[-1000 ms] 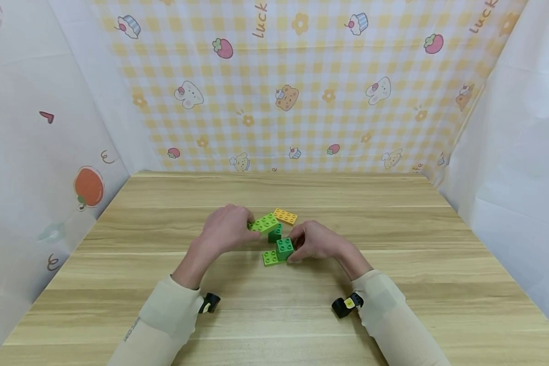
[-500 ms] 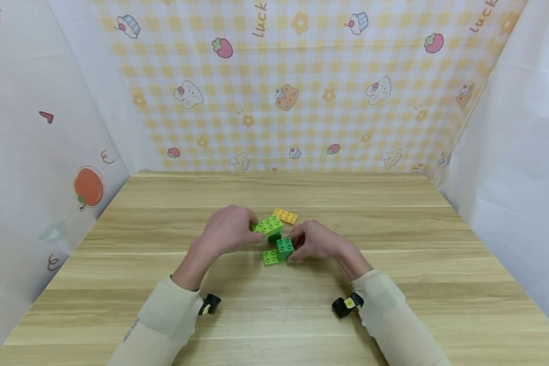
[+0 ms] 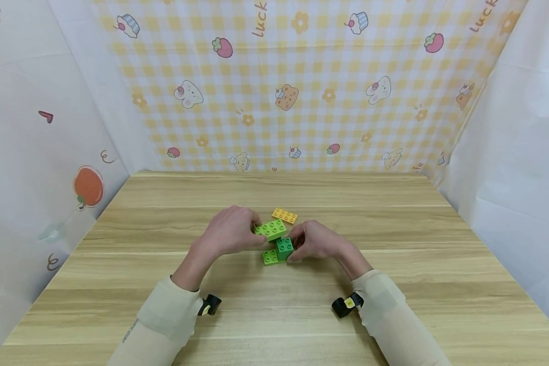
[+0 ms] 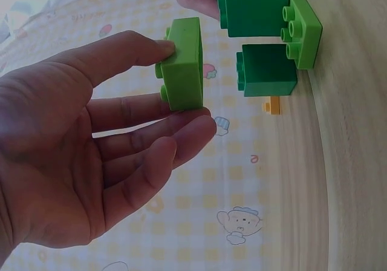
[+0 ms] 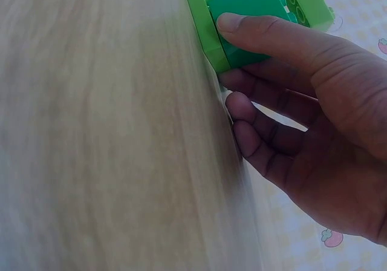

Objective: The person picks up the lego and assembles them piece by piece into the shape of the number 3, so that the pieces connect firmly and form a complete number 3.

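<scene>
While the person's left hand (image 3: 233, 230) pinches a light-green, eight-stud plastic brick (image 3: 272, 230) between thumb and fingers at its left end, the brick's far end juts out unsupported above the desk (image 3: 274, 315). That one-ended hold looks like the weak point: any bump on the free end could twist the brick in the fingers or tip it loose. Its studs face up and its hollow underside faces down.

The right hand (image 3: 319, 241) grips a dark-green, four-stud plastic block (image 3: 285, 248) from the right. This block sits on the right half of a flat light-green plastic base brick (image 3: 270, 257), whose left studs are bare. If the right hand relaxed under a push from the side, base and block might slide together; if it pulled unevenly, the block could lift off.

Just behind the base, a second dark-green plastic block (image 4: 269, 71) stands on the desk, with no hand on it. The held brick hides most of it in the head view, so lowering the brick blindly could knock it over or catch its studs askew. Farther back, a thin yellow-orange plastic brick (image 3: 284, 215) lies flat, probably safe unless the left fingers swept backward.
</scene>
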`<state>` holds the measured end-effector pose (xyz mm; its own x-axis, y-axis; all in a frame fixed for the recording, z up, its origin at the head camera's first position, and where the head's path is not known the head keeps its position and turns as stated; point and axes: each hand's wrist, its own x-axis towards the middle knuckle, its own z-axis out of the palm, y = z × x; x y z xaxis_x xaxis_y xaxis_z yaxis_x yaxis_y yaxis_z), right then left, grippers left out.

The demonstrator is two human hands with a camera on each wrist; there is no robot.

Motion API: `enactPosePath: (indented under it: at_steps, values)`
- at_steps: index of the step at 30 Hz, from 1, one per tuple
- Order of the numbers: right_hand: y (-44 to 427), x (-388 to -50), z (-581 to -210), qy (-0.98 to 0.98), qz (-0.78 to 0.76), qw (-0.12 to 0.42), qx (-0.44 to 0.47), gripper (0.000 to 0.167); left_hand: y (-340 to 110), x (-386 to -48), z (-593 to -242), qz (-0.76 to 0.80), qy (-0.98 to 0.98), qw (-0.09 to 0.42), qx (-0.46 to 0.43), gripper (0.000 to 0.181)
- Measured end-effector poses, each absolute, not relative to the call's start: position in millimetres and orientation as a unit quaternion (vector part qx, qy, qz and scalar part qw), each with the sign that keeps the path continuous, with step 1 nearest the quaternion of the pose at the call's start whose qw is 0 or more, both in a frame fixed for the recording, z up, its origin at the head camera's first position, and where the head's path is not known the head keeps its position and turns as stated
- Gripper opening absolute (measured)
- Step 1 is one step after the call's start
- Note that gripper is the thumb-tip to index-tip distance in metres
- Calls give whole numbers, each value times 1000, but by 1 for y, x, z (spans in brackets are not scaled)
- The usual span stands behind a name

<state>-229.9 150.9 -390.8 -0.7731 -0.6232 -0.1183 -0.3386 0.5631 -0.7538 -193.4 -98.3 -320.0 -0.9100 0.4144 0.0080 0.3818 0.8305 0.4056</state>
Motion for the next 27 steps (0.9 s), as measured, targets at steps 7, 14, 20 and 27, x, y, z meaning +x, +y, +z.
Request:
enactPosePath:
  at_steps: [7, 14, 20, 27]
  values:
    - [150, -229, -390, 866, -372, 191, -275, 28, -98, -193, -319, 206, 952, 46, 221, 17]
    - [150, -228, -390, 868, -369, 188, -272, 25, -98, -192, -319, 210, 950, 52, 227, 23]
    - [150, -228, -390, 870, -366, 186, -273, 24, -97, -192, -319, 215, 946, 61, 233, 20]
    - [150, -228, -391, 872, -364, 186, -269, 25, -97, -192, -320, 225, 942, 69, 239, 15]
